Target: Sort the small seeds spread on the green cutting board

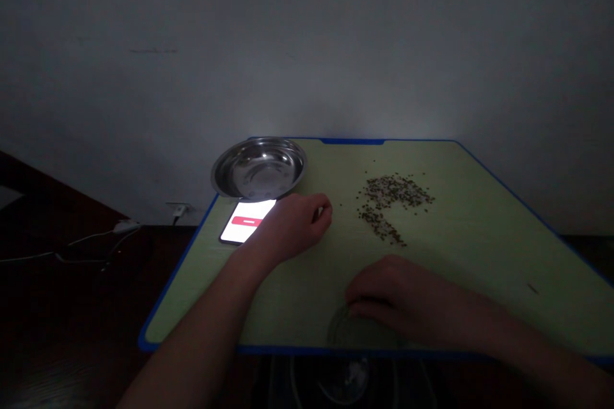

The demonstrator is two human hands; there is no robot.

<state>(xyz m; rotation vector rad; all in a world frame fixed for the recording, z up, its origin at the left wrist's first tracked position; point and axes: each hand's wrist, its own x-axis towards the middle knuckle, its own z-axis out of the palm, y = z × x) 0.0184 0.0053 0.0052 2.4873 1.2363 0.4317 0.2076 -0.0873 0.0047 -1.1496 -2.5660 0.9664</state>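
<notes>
My left hand (307, 220) is closed above the table, thumb and forefinger pressed together; whatever they may pinch cannot be made out. Close to the near edge, my right hand (384, 287) is closed with its fingertips together at the rim of a see-through round dish (352, 334). Whether the fingers grip that rim or pinch something small over it is too dark to tell. Beyond my hands lies a loose spread of small dark and pale grains (396, 192), with a tail trailing toward my right hand.
A shiny steel basin (261, 169) stands at the table's back left corner. Before it lies a phone (240, 223) with a lit screen, partly covered by my left forearm. The pale green table (460, 204) has a blue edge. A wall socket with a plug (180, 210) is left.
</notes>
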